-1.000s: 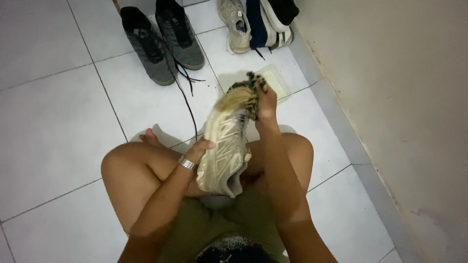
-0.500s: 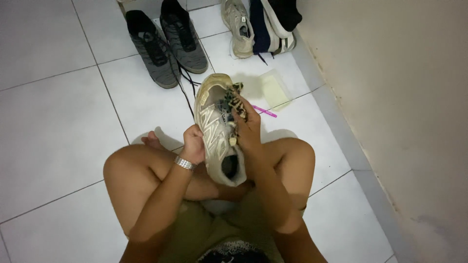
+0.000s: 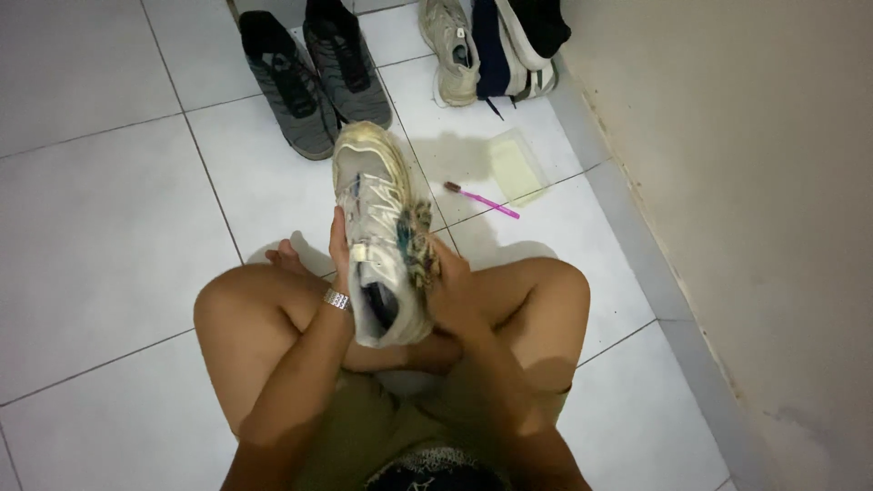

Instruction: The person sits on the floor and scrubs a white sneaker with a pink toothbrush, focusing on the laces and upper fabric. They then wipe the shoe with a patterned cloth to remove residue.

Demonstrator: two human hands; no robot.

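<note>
Sneaker, heel behind both hands

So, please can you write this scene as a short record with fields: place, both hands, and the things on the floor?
place: white tiled floor beside a beige wall
person: sits cross-legged
left hand: grips the side of the pale sneaker
right hand: presses a patterned cloth on the sneaker
wrist: metal watch on the left
floor things: pink toothbrush, yellow sponge, grey shoe pair, more shoes by the wall
</note>
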